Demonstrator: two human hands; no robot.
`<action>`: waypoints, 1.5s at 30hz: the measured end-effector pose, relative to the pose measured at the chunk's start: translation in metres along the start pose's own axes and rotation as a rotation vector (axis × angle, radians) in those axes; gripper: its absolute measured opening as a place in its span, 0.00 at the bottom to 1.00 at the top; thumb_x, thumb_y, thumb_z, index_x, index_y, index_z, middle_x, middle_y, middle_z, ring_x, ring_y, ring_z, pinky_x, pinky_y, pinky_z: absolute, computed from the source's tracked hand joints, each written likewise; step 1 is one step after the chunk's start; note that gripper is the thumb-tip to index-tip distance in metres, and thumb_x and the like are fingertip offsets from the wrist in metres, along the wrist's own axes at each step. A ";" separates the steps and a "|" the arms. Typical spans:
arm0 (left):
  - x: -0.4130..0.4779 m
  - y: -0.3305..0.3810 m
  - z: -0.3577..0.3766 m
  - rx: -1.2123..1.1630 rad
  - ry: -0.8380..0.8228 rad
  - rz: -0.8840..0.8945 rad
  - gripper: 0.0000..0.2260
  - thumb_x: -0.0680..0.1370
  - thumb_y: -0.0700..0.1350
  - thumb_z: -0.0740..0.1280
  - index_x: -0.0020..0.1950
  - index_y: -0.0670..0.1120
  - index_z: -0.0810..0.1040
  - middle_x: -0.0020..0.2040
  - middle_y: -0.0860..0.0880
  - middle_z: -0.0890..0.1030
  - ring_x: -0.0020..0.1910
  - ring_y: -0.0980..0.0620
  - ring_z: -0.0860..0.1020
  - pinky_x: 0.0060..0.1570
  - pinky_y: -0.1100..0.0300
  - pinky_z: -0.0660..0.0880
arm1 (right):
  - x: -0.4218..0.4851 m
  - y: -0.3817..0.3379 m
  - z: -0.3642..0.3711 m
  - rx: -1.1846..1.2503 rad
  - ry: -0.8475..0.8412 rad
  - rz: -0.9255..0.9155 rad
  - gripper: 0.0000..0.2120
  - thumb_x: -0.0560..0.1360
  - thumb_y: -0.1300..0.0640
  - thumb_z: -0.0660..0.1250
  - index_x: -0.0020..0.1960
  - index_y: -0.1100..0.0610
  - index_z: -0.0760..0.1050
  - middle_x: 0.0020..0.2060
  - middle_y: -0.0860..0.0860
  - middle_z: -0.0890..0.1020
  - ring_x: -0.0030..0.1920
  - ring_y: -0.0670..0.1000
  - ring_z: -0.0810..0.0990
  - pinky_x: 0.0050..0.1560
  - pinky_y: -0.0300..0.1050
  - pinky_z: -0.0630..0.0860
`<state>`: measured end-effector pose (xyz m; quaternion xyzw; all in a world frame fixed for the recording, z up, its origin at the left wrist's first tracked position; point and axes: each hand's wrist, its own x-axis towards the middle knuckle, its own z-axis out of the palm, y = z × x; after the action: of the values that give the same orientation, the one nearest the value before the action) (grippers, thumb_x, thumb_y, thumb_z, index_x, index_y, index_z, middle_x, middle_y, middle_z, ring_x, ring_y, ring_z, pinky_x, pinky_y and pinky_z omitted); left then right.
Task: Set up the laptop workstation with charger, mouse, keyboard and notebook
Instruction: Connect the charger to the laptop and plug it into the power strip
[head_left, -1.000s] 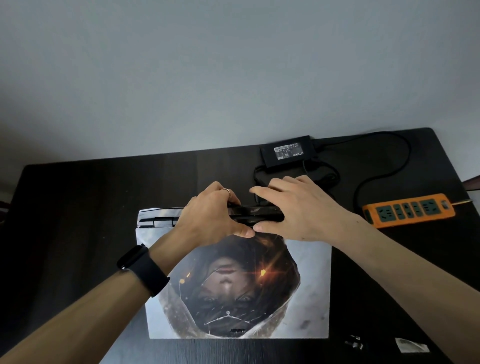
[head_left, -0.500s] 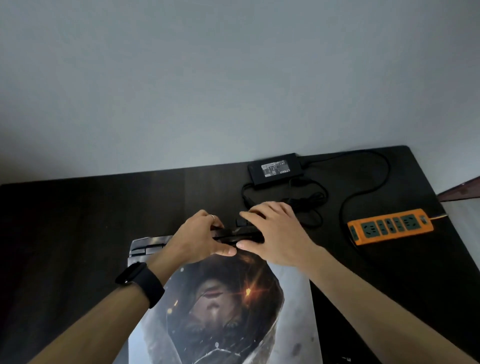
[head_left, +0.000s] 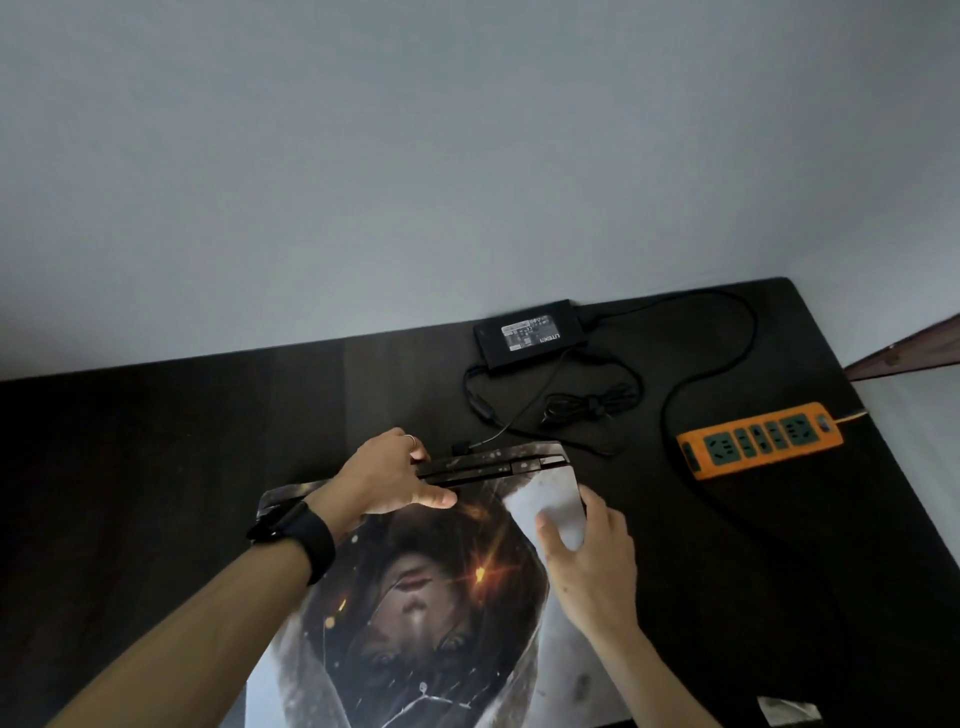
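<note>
A closed laptop (head_left: 415, 613) with a printed picture on its lid lies on the dark desk (head_left: 156, 467) in front of me. My left hand (head_left: 389, 475) grips the laptop's far hinge edge, thumb on the lid. My right hand (head_left: 589, 561) holds the lid's far right corner, thumb on top. The black charger brick (head_left: 530, 332) lies label-up at the desk's back edge. Its thin cable (head_left: 509, 421) runs to the laptop's rear, where a plug sits against the edge. No mouse, keyboard or notebook is in view.
An orange power strip (head_left: 758, 439) lies on the right side of the desk, with the charger's thick black cord (head_left: 670, 405) looping to it. A small crumpled scrap (head_left: 789, 712) sits near the front right. A grey wall stands behind the desk.
My right hand has moved from the middle of the hinge edge to the lid's far right corner. My left hand stays on the hinge edge. The view has tilted upward.
</note>
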<state>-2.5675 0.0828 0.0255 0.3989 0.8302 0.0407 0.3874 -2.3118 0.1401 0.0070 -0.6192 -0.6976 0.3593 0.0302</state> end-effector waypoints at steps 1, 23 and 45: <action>0.000 -0.001 0.000 0.005 -0.006 -0.007 0.33 0.64 0.66 0.77 0.60 0.47 0.78 0.55 0.53 0.74 0.55 0.51 0.75 0.55 0.55 0.74 | 0.000 -0.002 0.001 0.003 0.004 0.007 0.33 0.77 0.40 0.67 0.76 0.52 0.64 0.69 0.54 0.71 0.67 0.55 0.72 0.65 0.49 0.72; -0.022 -0.001 0.034 0.022 0.230 -0.019 0.21 0.77 0.65 0.62 0.65 0.56 0.76 0.62 0.52 0.75 0.61 0.48 0.74 0.59 0.48 0.75 | -0.009 0.000 0.007 0.035 -0.054 0.025 0.27 0.74 0.38 0.69 0.68 0.48 0.70 0.63 0.50 0.75 0.59 0.54 0.77 0.57 0.52 0.78; -0.157 0.219 0.221 0.531 -0.075 0.235 0.28 0.74 0.61 0.65 0.70 0.51 0.68 0.66 0.49 0.70 0.67 0.46 0.68 0.63 0.50 0.64 | -0.033 0.187 -0.171 -0.485 -0.542 -0.410 0.25 0.76 0.35 0.62 0.69 0.44 0.71 0.63 0.46 0.75 0.64 0.51 0.72 0.63 0.48 0.72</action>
<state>-2.2204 0.0690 0.0501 0.5808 0.7450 -0.1482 0.2927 -2.0629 0.1857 0.0459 -0.3397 -0.8536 0.3210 -0.2303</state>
